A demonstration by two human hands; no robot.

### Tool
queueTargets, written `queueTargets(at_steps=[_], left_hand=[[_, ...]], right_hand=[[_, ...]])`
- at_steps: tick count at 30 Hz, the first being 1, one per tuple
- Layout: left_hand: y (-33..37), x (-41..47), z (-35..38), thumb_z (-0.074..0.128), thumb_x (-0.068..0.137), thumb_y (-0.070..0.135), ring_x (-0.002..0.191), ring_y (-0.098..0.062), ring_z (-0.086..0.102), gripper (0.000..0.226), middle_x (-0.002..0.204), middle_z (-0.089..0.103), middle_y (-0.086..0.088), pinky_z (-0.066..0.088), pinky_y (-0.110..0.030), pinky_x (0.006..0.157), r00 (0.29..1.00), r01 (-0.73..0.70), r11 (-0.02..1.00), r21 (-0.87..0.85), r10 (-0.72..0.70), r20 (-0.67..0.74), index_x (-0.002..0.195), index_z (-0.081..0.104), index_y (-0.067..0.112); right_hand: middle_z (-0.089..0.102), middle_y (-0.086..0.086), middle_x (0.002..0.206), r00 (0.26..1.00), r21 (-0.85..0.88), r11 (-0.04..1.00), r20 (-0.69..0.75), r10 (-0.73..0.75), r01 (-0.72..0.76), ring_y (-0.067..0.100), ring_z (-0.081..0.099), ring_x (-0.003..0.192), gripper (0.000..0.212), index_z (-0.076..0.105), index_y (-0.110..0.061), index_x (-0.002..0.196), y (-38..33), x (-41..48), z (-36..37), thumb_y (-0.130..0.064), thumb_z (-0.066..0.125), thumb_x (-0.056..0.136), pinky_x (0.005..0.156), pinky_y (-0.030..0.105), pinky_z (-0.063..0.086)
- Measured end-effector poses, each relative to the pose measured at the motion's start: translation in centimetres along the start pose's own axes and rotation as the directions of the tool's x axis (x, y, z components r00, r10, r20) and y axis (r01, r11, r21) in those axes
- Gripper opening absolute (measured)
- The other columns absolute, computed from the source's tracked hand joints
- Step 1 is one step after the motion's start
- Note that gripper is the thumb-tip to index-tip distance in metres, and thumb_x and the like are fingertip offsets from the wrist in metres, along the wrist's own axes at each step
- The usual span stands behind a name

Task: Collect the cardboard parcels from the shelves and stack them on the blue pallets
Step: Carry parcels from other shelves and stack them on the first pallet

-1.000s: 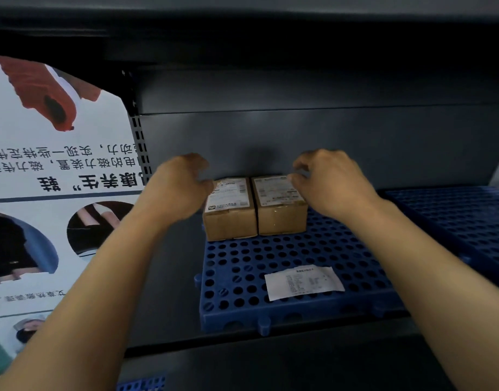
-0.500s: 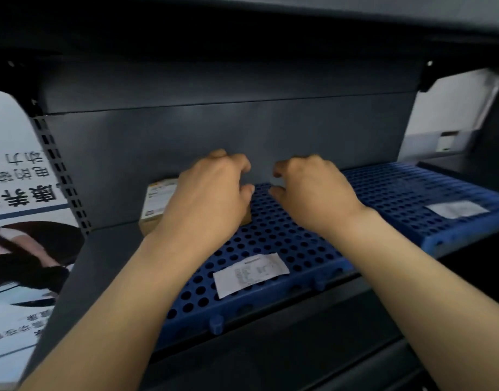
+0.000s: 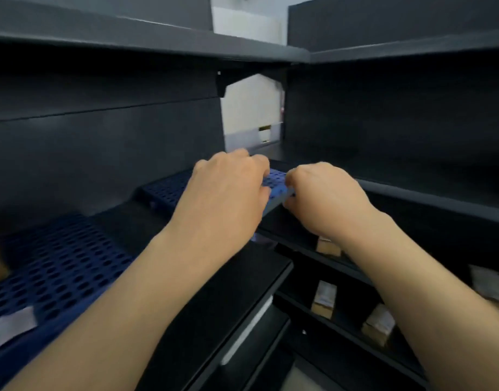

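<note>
Left hand: the left hand (image 3: 225, 198) is held palm down with its fingers curled under. Nothing is seen in it, and it cannot be told whether anything is gripped beneath.
Right hand: the right hand (image 3: 327, 201) is likewise curled, knuckles up. Its thumb is placed at the right corner of the far blue pallet (image 3: 169, 190), but the view is blurred and a grip on that corner cannot be confirmed.
Pose: both bare forearms are stretched forward and upward into the shelf bay, and the hands are held close together, just apart, over the far pallet's right end.
Pallets: a near blue pallet (image 3: 59, 263) is laid on the same dark shelf at the left, with a white paper slip (image 3: 11, 325) lying on its front edge.
Parcels: three small cardboard parcels (image 3: 324, 299) are seen on the lower shelves at the right, well below the hands. One of them is partly hidden by the right wrist.
Surroundings: a dark upper shelf (image 3: 158, 43) is set overhead, and a pale wall (image 3: 251, 108) is visible through the gap between the shelf units.
</note>
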State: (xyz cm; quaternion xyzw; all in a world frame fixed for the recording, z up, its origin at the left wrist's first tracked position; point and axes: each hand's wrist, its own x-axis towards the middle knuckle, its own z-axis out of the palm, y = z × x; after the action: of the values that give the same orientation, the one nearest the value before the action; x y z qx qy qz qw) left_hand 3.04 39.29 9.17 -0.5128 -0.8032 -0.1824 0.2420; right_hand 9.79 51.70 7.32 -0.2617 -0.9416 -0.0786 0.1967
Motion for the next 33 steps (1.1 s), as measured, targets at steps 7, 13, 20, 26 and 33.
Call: queueTargets(at_steps=[7,13,20,26,33], left_hand=[[15.6,6.8,6.6,0.052,0.091,0.029,0.097,-0.019,0.056,0.02,0.104,0.059,0.004,0.043,-0.035,0.085,0.97,-0.24,0.943,-0.23,0.24,-0.026,0.109,0.059,0.023],[25.8,9.8,10.7,0.052,0.092,0.029,0.095,-0.018,0.057,0.021,0.105,0.06,0.003,0.044,-0.033,0.085,0.915,-0.376,0.847,-0.375,0.403,-0.008,0.11,0.059,0.022],[32.4,13.2,15.0,0.052,0.092,0.03,0.095,-0.015,0.055,0.024,0.104,0.058,0.004,0.043,-0.031,0.085,0.86,-0.439,0.775,-0.455,0.509,0.038,0.113,0.058,0.022],[33.7,16.6,19.0,0.05,0.092,0.03,0.092,-0.017,0.055,0.022,0.103,0.057,0.003,0.044,-0.032,0.082,0.836,-0.463,0.759,-0.458,0.545,0.059,0.111,0.058,0.022],[33.7,21.3,22.4,0.049,0.093,0.029,0.09,-0.017,0.056,0.023,0.103,0.058,0.003,0.047,-0.034,0.082,0.831,-0.472,0.771,-0.427,0.551,0.079,0.112,0.057,0.021]], right_hand=[[0.064,0.009,0.106,0.938,-0.047,0.937,-0.004,0.346,-0.346,0.03,0.06,0.096,0.025,0.06,-0.013,0.113,17.7,-5.7,-1.2,-0.027,0.055,0.093,0.072,0.035,0.045],[0.065,0.008,0.106,0.805,-0.123,0.798,-0.014,0.593,-0.59,0.028,0.061,0.097,0.028,0.061,-0.013,0.112,28.1,-11.5,-2.1,-0.032,0.057,0.092,0.075,0.036,0.049],[0.066,0.005,0.1,0.635,-0.11,0.628,-0.04,0.771,-0.77,0.023,0.062,0.089,0.035,0.06,-0.014,0.116,35.7,-14.3,-1.6,-0.038,0.058,0.091,0.064,0.03,0.044],[0.064,0.006,0.096,0.598,-0.094,0.594,-0.022,0.801,-0.799,0.025,0.06,0.087,0.039,0.06,-0.012,0.115,39.0,-11.4,0.8,-0.042,0.058,0.09,0.065,0.032,0.045],[0.044,0.014,0.132,0.504,-0.015,0.505,0.03,0.863,-0.863,0.033,0.043,0.121,0.066,0.042,-0.014,0.135,43.9,-5.3,4.7,-0.053,0.058,0.085,0.091,0.041,0.043]])
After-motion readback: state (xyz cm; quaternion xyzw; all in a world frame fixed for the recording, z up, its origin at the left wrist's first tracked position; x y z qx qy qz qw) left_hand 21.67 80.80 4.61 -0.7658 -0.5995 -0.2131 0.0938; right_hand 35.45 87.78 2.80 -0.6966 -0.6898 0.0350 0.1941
